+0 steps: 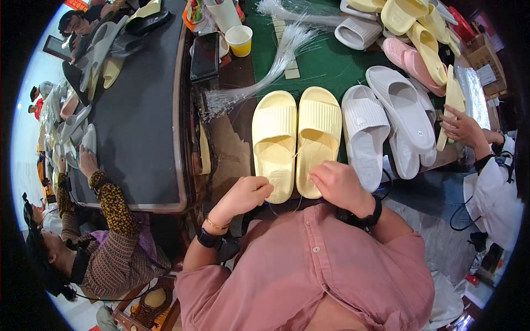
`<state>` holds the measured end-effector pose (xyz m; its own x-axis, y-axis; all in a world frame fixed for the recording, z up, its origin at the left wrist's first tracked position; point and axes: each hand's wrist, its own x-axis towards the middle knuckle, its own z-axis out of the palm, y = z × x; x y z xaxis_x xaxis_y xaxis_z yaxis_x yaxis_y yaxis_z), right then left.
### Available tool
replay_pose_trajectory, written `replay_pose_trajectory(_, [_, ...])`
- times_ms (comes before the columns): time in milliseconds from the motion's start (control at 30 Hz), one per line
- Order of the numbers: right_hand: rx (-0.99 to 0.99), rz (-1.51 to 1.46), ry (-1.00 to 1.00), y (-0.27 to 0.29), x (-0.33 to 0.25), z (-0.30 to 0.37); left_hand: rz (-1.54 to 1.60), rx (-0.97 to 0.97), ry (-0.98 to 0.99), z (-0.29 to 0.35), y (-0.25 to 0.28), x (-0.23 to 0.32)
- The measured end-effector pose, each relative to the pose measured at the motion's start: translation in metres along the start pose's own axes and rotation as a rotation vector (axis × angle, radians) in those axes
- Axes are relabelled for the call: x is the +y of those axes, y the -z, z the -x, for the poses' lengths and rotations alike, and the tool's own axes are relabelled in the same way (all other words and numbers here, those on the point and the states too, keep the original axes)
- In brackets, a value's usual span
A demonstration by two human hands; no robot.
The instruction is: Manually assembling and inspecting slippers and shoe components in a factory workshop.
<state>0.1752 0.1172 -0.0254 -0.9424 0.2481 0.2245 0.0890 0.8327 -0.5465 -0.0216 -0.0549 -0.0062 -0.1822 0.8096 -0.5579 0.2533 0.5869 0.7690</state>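
Two pale yellow slide sandals lie side by side on the table, the left one (274,142) and the right one (318,135). My left hand (247,195) is closed at the heel of the left sandal, pinching what looks like a thin clear strand. My right hand (338,185) rests at the heel of the right sandal, fingers curled on the same thin strand. A bundle of clear plastic strands (264,77) fans out beyond the sandals.
White sandals (364,132) lie to the right, with pink and yellow ones (419,49) further back. A paper cup (239,40) and a dark phone (205,56) stand at the far side. Another person's hand (462,129) works at right; a person in a patterned sleeve (113,207) reaches onto a dark conveyor (138,121) at left.
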Motion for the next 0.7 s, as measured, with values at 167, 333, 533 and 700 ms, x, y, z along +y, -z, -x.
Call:
replay_pose_trajectory(167, [0.134,-0.004,-0.157,0.003,0.01,-0.019,0.037,0.165,-0.021,-0.025,0.001,0.004])
replay_pose_trajectory(333, [0.231,-0.105,-0.251,-0.004,0.008,-0.02,-0.098,0.556,-0.143,-0.047,-0.006,0.007])
replay_pose_trajectory(533, [0.117,-0.165,-0.343,-0.005,0.016,-0.004,-0.242,0.694,-0.228,-0.042,-0.015,0.005])
replay_pose_trajectory(700, [0.164,-0.175,-0.27,-0.004,0.018,-0.008,-0.413,0.555,-0.395,-0.035,-0.026,0.015])
